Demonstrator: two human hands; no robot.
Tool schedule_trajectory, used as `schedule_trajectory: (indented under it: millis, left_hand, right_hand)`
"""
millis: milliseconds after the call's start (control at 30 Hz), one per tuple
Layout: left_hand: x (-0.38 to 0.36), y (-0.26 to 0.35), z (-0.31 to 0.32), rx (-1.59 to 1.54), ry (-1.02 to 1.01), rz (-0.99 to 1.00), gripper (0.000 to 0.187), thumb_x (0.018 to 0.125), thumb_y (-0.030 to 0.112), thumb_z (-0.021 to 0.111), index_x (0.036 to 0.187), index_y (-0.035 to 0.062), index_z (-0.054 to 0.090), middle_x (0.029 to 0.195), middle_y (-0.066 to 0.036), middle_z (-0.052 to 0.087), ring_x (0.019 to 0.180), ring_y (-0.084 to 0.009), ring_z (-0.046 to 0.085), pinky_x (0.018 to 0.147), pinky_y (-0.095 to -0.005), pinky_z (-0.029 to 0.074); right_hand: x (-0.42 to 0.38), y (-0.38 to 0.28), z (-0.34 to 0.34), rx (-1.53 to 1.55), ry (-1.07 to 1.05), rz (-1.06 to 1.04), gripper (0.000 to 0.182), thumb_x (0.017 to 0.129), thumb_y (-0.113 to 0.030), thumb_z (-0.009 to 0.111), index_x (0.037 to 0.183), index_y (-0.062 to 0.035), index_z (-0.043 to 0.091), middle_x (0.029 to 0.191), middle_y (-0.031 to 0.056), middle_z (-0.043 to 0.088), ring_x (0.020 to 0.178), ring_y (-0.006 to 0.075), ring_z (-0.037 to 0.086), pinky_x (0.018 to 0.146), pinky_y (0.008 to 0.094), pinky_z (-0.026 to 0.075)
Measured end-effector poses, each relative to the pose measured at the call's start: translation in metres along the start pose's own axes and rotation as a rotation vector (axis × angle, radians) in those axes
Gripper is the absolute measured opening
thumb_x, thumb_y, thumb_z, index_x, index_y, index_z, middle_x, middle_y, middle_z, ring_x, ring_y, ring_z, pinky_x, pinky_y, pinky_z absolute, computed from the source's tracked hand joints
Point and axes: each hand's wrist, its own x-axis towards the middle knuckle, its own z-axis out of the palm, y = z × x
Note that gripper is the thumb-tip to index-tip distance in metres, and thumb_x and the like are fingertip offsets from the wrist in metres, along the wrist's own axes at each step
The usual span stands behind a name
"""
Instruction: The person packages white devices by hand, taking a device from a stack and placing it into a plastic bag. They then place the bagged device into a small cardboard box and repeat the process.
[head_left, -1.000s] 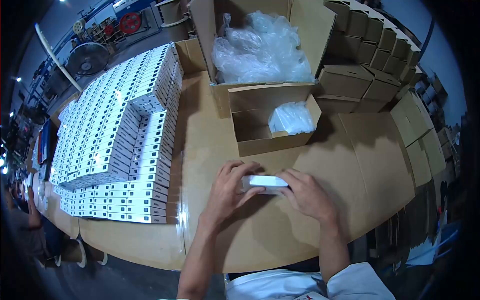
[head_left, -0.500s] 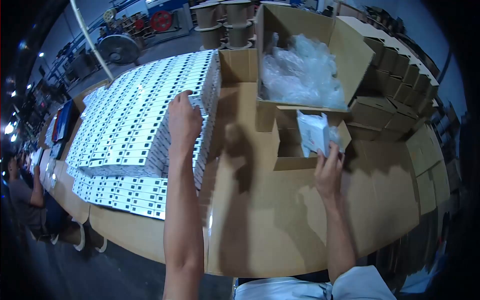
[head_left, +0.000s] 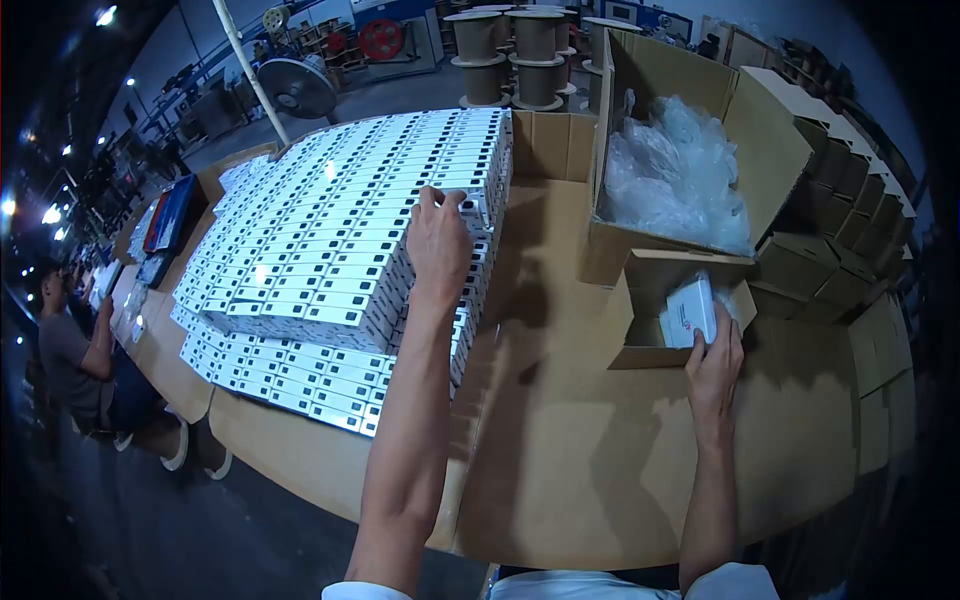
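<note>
The left hand (head_left: 438, 238) reaches out toward eleven o'clock and rests on the stack of white boxes (head_left: 340, 260), its fingers curled over the top edge of one flat, glossy rectangular box at the stack's near right corner (whether they have actually pinched it free I cannot tell). The stack is a dense block of identical slim cartons, each with a small dark window on its end, laid in tight rows and stepping down toward the table edge at eight o'clock. The right hand (head_left: 714, 362), at about two o'clock, pinches a white packet (head_left: 690, 312) between thumb and fingers; it is a smooth squarish thing with a small red mark, held partly inside the small open carton (head_left: 655, 300) of plain brown corrugated board. Just behind that, at one o'clock, stands a large cardboard box (head_left: 700, 120) filled with crumpled clear plastic bags (head_left: 680, 170). The table (head_left: 560, 440) is covered in flat brown cardboard sheets. Folded brown cartons (head_left: 830, 240) are stacked along three o'clock. A seated person (head_left: 75, 350) is at nine o'clock.
</note>
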Motion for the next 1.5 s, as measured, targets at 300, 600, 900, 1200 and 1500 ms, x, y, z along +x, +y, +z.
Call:
schedule_trajectory:
  millis: [300, 600, 900, 1200, 1500]
  left_hand:
    - [-0.027, 0.039, -0.045, -0.242, 0.08, -0.1, 0.03, 0.081, -0.007, 0.069, 0.108, 0.0061, 0.064, 0.119, -0.014, 0.059, 0.096, -0.0326, 0.068, 0.074, -0.0408, 0.059]
    - [-0.137, 0.122, -0.107, -0.493, 0.227, -0.024, 0.033, 0.078, -0.014, 0.069, 0.106, 0.0022, 0.065, 0.111, -0.016, 0.065, 0.1, -0.0291, 0.068, 0.074, -0.0332, 0.059]
    - [-0.182, 0.174, -0.111, -0.635, -0.438, 0.11, 0.035, 0.073, -0.011, 0.07, 0.103, 0.0063, 0.069, 0.11, -0.01, 0.067, 0.081, -0.0207, 0.07, 0.07, -0.0304, 0.058]
    - [0.048, 0.232, -0.005, -0.621, -0.262, 0.26, 0.014, 0.084, 0.011, 0.074, 0.095, 0.0012, 0.072, 0.086, -0.011, 0.073, 0.068, -0.0248, 0.07, 0.068, -0.0346, 0.056]
    - [0.173, 0.302, 0.178, -0.482, -0.339, 0.3, 0.025, 0.084, 0.021, 0.078, 0.096, -0.0003, 0.076, 0.085, -0.019, 0.075, 0.075, -0.0323, 0.073, 0.076, -0.0381, 0.057]
  right_hand:
    - [0.016, -0.003, 0.018, -0.145, -0.169, 0.074, 0.027, 0.076, 0.008, 0.073, 0.101, 0.004, 0.063, 0.101, 0.0247, 0.06, 0.089, 0.0456, 0.064, 0.076, 0.052, 0.051]
    - [-0.006, -0.029, -0.023, 0.063, -0.08, -0.082, 0.036, 0.092, -0.018, 0.069, 0.124, -0.0035, 0.067, 0.11, 0.0135, 0.059, 0.098, 0.0286, 0.059, 0.087, 0.04, 0.048]
    - [-0.063, -0.022, -0.027, 1.114, -0.472, 0.322, 0.054, 0.097, -0.009, 0.065, 0.145, -0.0062, 0.04, 0.103, 0.0063, 0.063, 0.086, 0.0101, 0.065, 0.07, 0.026, 0.056]
    - [-0.1, 0.023, -0.006, 0.976, -0.645, 0.144, 0.053, 0.094, -0.009, 0.068, 0.143, -0.0117, 0.048, 0.119, 0.0158, 0.068, 0.099, 0.0246, 0.07, 0.084, 0.0362, 0.057]
    - [-0.098, 0.044, -0.005, 0.863, -0.543, -0.012, 0.04, 0.085, 0.004, 0.068, 0.118, -0.018, 0.073, 0.101, 0.015, 0.071, 0.083, 0.0253, 0.066, 0.074, 0.0348, 0.055]
